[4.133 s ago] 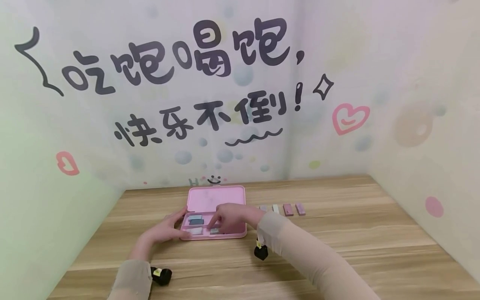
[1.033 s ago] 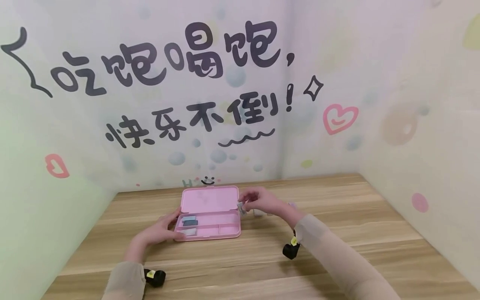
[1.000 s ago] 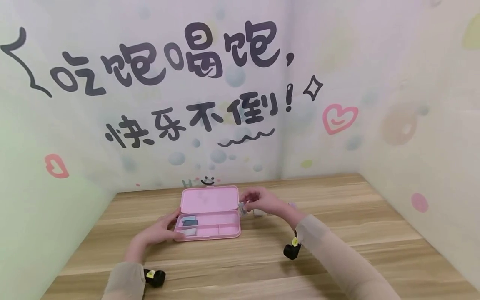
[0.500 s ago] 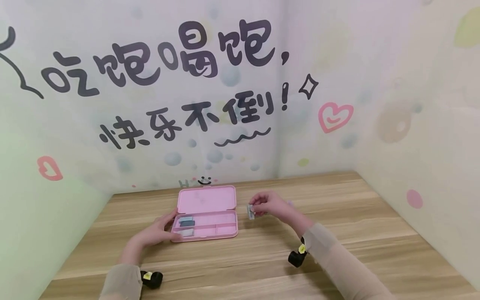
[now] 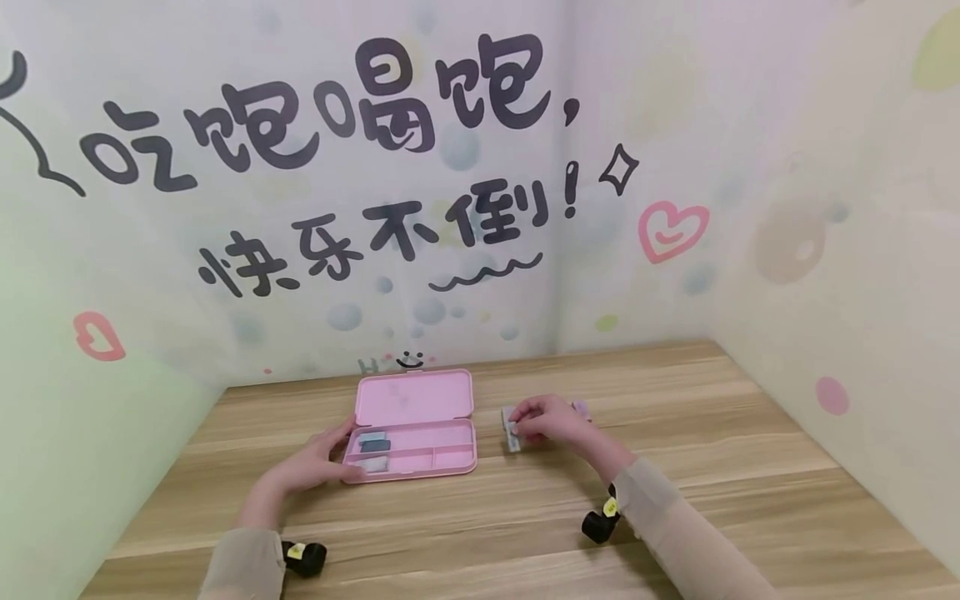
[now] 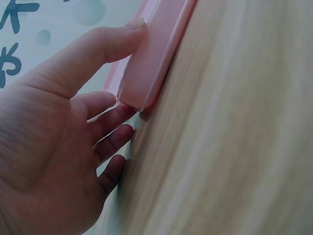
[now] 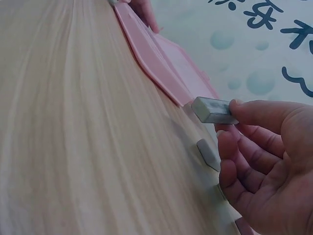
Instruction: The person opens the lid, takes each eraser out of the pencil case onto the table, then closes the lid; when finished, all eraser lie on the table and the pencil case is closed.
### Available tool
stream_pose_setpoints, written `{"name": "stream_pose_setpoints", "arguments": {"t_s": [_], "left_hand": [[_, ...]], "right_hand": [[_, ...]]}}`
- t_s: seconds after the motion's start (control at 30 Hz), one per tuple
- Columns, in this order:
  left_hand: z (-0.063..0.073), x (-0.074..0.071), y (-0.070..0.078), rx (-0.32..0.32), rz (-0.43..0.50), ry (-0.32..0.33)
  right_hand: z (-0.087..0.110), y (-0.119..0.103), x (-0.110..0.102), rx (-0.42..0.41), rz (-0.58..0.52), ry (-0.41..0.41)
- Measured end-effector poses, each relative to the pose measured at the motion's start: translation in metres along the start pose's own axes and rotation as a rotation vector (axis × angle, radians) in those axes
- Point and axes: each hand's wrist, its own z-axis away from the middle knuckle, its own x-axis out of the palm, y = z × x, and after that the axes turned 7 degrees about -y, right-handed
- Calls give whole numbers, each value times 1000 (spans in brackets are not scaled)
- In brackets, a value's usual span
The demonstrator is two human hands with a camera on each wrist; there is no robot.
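Note:
A pink case [image 5: 453, 437] lies on the table with its lid [image 5: 412, 398] raised at the back. My left hand [image 5: 303, 468] holds its left end, thumb on the front edge and fingers at the end, as the left wrist view shows. Inside the case are a light blue block [image 5: 372, 437], a dark teal block [image 5: 376, 447] and a whitish block [image 5: 375, 464]. Right of the case, my right hand [image 5: 551, 421] pinches a small grey-green block [image 7: 212, 110] between thumb and fingertips. That block points leftward, above the tabletop in the right wrist view.
A grey block [image 7: 208, 154] and a dark reddish block [image 7: 243, 226] lie in a row on the wooden table [image 5: 420, 533], under and behind my right hand. A purple block [image 5: 581, 408] shows past the wrist. A printed cloth wall [image 5: 637, 300] rises behind the table.
The right hand was reaching into the case's front right compartment, then came out with the grey-green block. It has since moved right and toward me. The left hand stays at the case.

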Motion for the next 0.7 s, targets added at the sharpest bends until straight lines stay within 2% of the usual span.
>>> {"name": "stream_pose_setpoints", "arguments": {"t_s": [0.3, 0.7], "left_hand": [[-1, 1, -2, 4, -7, 1], [-1, 1, -3, 10, 7, 5]], "right_hand": [[-1, 11, 0, 34, 7, 9], [-4, 18, 3, 23, 66, 58]]}}
